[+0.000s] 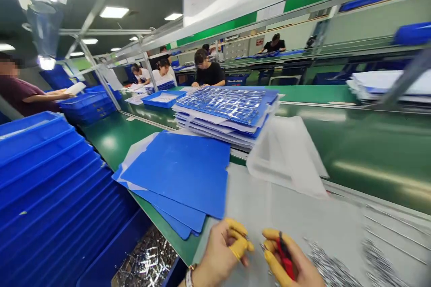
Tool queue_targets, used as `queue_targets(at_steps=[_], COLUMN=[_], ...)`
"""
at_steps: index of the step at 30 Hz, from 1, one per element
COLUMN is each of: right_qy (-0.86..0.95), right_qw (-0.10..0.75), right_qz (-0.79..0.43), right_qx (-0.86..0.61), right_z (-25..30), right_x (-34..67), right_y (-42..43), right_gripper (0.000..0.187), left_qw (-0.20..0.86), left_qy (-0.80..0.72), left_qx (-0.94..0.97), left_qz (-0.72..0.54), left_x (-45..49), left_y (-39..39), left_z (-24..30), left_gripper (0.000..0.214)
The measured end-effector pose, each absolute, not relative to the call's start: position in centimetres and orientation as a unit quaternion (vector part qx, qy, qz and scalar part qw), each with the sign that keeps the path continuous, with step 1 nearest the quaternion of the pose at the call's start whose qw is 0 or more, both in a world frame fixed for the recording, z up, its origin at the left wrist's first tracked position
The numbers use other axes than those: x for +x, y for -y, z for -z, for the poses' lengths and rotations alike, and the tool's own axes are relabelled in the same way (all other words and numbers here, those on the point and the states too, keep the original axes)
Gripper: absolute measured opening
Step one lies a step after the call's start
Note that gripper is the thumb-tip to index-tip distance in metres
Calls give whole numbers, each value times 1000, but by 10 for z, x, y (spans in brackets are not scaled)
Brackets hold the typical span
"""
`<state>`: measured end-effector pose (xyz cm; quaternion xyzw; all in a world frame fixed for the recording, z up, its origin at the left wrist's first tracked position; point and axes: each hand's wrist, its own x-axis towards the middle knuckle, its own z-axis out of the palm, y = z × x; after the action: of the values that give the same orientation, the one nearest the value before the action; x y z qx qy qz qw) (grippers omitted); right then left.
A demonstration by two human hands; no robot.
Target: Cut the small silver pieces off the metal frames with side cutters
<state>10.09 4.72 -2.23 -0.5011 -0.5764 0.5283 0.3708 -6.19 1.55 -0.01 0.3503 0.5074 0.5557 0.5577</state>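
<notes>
Two hands at the near edge, between stacked blue trays [50,188] and loose metal pieces [326,269]: left hand [222,253] curled, any hold too small to tell; right hand [292,258] closed on red-handled snips [284,255]. Risk: pieces scattered by a careless sweep of the snips, with open grey mat [296,215] only toward the far side, short of a clear plastic bag [286,157].

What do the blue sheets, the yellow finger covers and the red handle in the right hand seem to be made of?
The blue sheets look like thin plastic board: flat, matte, evenly coloured. The yellow finger covers look like thin rubber, smooth and tight on the fingers. The red handle in the right hand looks like glossy plastic, perhaps a coating; blur leaves it open.
</notes>
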Motion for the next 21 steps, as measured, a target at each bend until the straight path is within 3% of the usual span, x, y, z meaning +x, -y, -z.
queue_targets(at_steps=[5, 9, 21], right_qy=[520, 463, 399], right_qw=[436, 473, 506], right_qz=[-540, -567, -592], right_qx=[-498, -491, -484], right_z=[-12, -12, -2], right_x=[82, 70, 56], right_y=[-33, -28, -25], right_gripper=[34, 31, 34], left_qw=[577, 570, 521], left_qy=[-506, -517, -548], left_qx=[351, 362, 351], left_qz=[-536, -527, -552], left_x=[-63, -61, -52], left_y=[-16, -16, -18], left_z=[-3, -1, 3], left_gripper=[35, 26, 29])
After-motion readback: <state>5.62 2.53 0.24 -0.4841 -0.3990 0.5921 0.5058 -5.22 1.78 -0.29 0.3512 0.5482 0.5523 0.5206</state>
